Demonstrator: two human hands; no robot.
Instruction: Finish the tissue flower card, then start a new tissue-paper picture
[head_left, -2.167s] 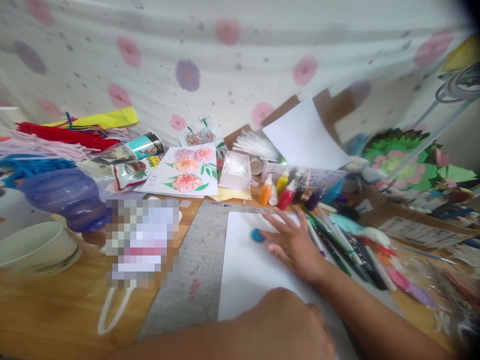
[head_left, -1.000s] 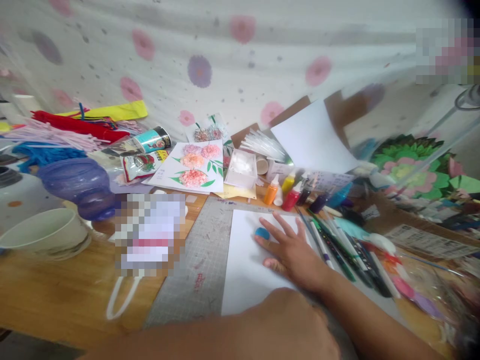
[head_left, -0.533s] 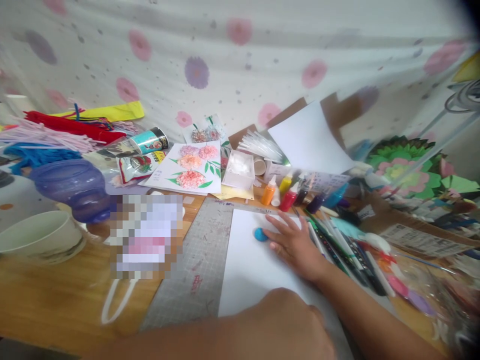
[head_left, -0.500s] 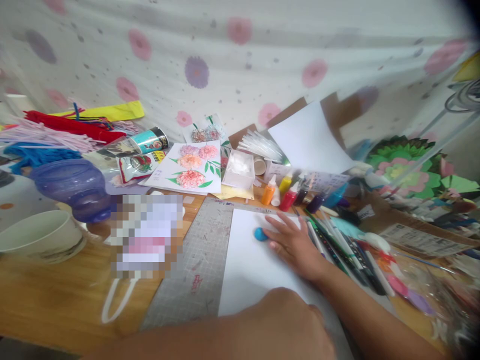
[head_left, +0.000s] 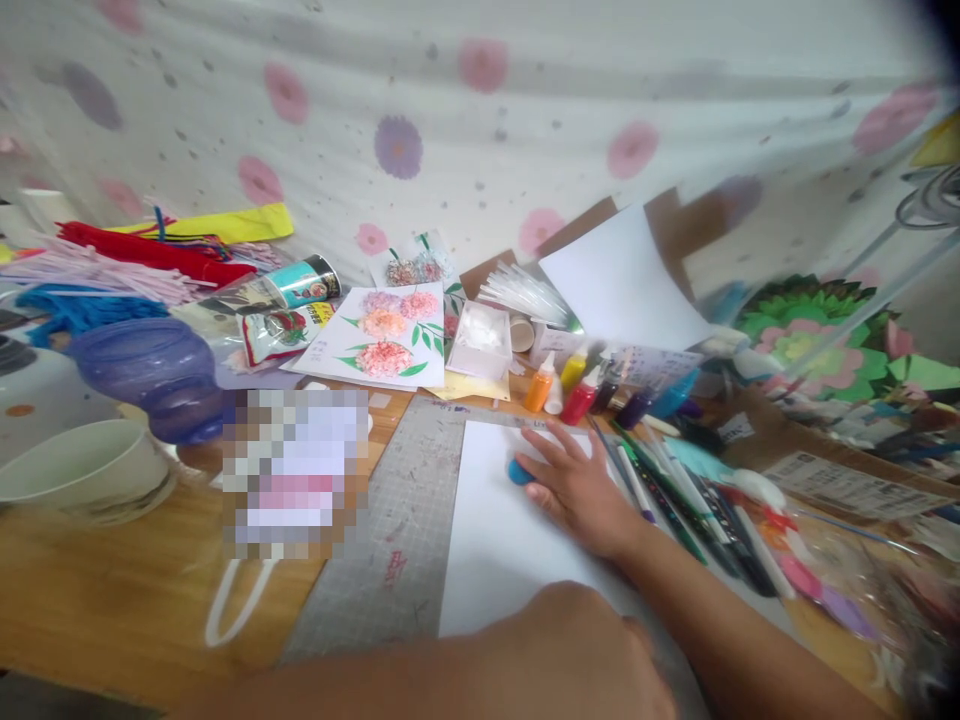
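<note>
My right hand (head_left: 579,487) lies flat on a white sheet of paper (head_left: 487,545), fingers stretched out towards the left. The fingertips rest on a small blue lump of clay (head_left: 517,472), which is partly covered by them. The paper lies on a grey cutting mat (head_left: 397,510). My left hand (head_left: 592,650) is at the bottom edge, over the near end of the paper. It is seen from the back, so its fingers are hidden.
Small paint bottles (head_left: 570,385) stand behind the paper, with pens and brushes (head_left: 675,490) to its right. A flower picture (head_left: 382,340), a purple jar (head_left: 154,375), a white bowl (head_left: 82,475) and pipe cleaners (head_left: 112,270) lie to the left.
My right hand has slid a little back and forth over the blue lump, and its fingers now cover more of it. The left arm has hardly moved.
</note>
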